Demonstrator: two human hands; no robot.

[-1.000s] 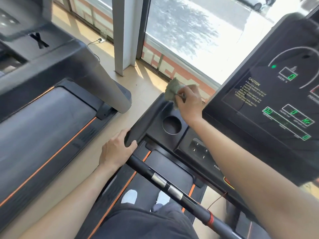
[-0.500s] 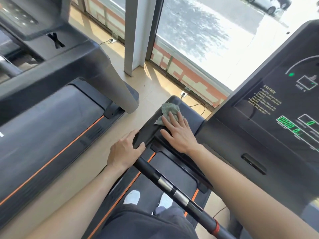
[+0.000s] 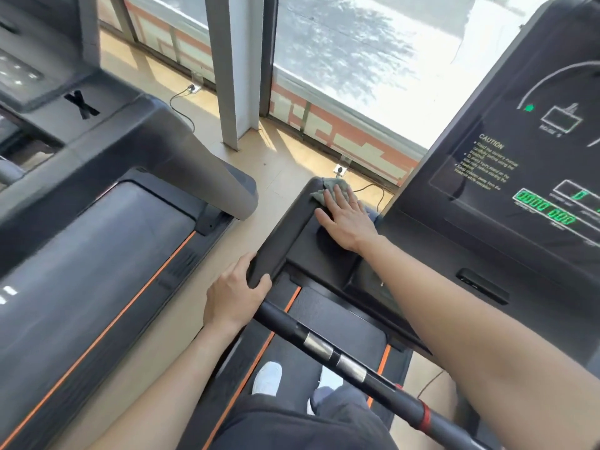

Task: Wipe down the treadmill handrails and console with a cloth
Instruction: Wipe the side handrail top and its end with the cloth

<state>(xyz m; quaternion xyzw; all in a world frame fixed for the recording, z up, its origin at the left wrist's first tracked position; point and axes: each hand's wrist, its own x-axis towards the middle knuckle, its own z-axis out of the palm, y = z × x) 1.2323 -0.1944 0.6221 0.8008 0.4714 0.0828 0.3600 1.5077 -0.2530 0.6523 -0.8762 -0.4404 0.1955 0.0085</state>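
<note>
My right hand (image 3: 349, 219) lies flat, pressing the cloth (image 3: 326, 190) on the far corner of the treadmill handrail (image 3: 285, 228). My left hand (image 3: 233, 292) grips its near end.

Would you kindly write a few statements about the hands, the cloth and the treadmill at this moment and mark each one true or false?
1. The right hand presses the cloth with straight fingers onto a corner of the console. True.
2. The left hand holds a spray bottle. False: it grips the near end of the handrail.
3. The console's display is switched off. False: green digits are lit on it.
4. White shoes stand on the belt. True.
5. The cloth lies on the floor. False: it is on the console, under the right hand's fingers.
</note>
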